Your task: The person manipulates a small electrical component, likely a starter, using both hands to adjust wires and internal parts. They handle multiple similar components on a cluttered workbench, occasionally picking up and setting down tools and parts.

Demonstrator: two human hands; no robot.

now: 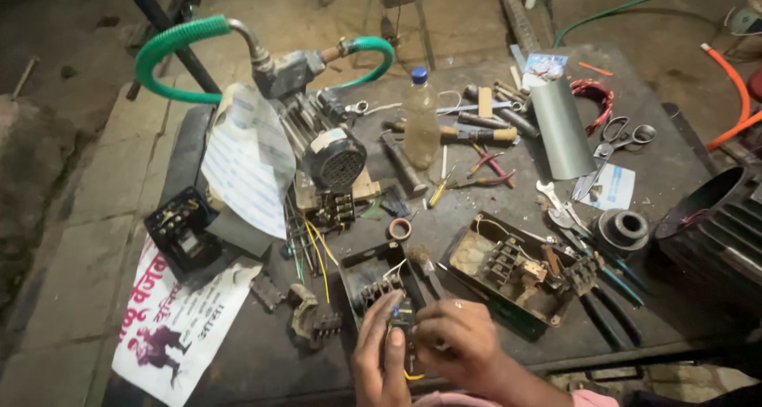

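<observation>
Both of my hands meet at the near edge of the workbench. My left hand (378,353) and my right hand (459,342) pinch a small dark electrical part (401,320) with a yellow wire hanging below it. Just beyond the fingers lies an open black switch housing (373,276) with terminals inside. A second open box (508,268) holding contacts and wires sits to the right of it.
A small pump motor (329,149) with a green hose (178,46) stands at the back left. A plastic bottle (421,117), scissors (615,141), screwdrivers, pliers and a tape roll (400,229) litter the bench. A large ribbed motor casing (718,224) sits at right, printed papers at left.
</observation>
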